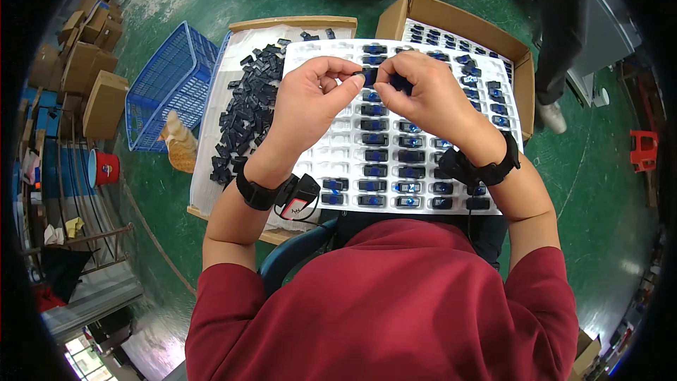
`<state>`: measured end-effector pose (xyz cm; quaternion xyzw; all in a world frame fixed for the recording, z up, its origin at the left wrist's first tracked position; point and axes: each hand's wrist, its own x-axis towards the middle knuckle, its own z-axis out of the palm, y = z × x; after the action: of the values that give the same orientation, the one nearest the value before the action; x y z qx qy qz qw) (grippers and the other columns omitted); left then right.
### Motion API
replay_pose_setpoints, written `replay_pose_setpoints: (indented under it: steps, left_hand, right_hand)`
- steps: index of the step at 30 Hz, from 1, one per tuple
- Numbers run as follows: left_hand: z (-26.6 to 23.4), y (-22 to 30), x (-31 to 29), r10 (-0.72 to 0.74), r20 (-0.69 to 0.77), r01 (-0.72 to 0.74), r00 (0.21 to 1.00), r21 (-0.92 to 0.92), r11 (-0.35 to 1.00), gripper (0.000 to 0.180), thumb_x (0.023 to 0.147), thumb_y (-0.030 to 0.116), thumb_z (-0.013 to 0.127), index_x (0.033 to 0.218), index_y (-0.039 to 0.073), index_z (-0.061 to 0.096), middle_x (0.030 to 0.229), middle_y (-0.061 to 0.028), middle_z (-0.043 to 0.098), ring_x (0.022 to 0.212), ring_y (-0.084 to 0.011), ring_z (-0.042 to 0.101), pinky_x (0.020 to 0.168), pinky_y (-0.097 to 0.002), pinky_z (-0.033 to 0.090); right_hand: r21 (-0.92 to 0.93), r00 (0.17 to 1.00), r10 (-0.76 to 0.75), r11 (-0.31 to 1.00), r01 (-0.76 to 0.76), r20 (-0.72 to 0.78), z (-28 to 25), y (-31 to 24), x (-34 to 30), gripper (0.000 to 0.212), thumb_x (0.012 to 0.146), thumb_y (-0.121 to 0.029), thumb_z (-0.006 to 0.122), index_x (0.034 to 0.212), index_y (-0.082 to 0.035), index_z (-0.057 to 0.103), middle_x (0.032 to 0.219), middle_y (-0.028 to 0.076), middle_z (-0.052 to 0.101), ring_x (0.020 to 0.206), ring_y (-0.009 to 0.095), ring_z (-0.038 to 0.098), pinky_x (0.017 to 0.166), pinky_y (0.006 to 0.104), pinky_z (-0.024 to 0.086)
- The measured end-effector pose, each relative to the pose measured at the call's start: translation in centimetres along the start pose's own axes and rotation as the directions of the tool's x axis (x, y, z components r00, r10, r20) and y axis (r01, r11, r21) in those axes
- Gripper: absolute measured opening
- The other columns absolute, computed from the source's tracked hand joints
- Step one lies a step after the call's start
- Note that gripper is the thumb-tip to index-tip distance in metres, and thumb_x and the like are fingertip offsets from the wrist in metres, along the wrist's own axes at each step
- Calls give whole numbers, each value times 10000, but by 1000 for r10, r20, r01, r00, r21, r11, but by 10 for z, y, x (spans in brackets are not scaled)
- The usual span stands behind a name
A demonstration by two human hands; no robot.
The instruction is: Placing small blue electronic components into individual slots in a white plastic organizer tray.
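Note:
Both hands meet above a white moulded tray point(326, 147), pinching one small dark plastic piece point(370, 76) between them. My left hand point(310, 95) grips its left end with thumb and forefinger. My right hand point(429, 90) closes on its right end. Another dark blue piece point(402, 85) shows under the right fingers; whether it is held or lies in the tray I cannot tell. Rows of similar black pieces with blue shiny faces point(374, 155) fill many tray pockets, while the left columns are mostly bare. Left of the tray lies a loose heap of black pieces point(247, 102).
The heap rests on a white-lined board point(211, 162) with wooden edges. Behind to the right, a cardboard box point(523, 85) holds another filled tray. A blue crate point(169, 77) and an orange cat point(181, 144) are at left. Another person's legs point(560, 35) stand at far right.

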<state>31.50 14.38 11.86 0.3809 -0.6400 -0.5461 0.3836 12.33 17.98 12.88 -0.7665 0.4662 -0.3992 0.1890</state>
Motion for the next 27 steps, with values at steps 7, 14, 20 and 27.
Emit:
replay_pose_setpoints:
  steps: [7, 14, 20, 27]
  left_hand:
    - [0, -3, 0, -45, 41, 48, 998, -76, 996, 202, 816, 86, 670, 976, -28, 624, 781, 14, 594, 631, -3, 481, 573, -144, 387]
    - [2, -2, 1, -95, 50, 102, 994, -164, 981, 205, 820, 78, 665, 982, -38, 618, 821, -17, 624, 692, -24, 542, 622, -157, 436]
    - [2, -1, -1, -79, 65, 82, 995, -42, 996, 204, 816, 80, 669, 982, -33, 628, 795, -8, 620, 661, -14, 514, 603, -161, 428]
    - [-11, 3, -6, 27, -15, -23, 1000, 228, 973, 163, 792, 71, 680, 950, 35, 663, 760, 5, 622, 612, -32, 495, 523, -206, 402]
  right_hand:
    - [7, 990, -96, 995, 97, -106, 2, 2, 1, 137, 751, -98, 669, 878, -53, 646, 734, 100, 588, 665, 278, 576, 607, 349, 474]
    - [-105, 980, -199, 975, 196, -18, 4, 8, -2, 138, 738, -95, 696, 868, -75, 657, 712, 75, 566, 642, 246, 575, 572, 329, 467]
    - [-78, 983, -184, 980, 185, 16, 1, 7, -1, 124, 765, -109, 670, 857, -48, 614, 731, 95, 562, 669, 273, 571, 592, 355, 467]
    - [385, 993, 83, 916, -110, 88, -21, 8, -6, 129, 887, -162, 570, 898, -37, 541, 805, 60, 580, 701, 146, 545, 648, 250, 445]
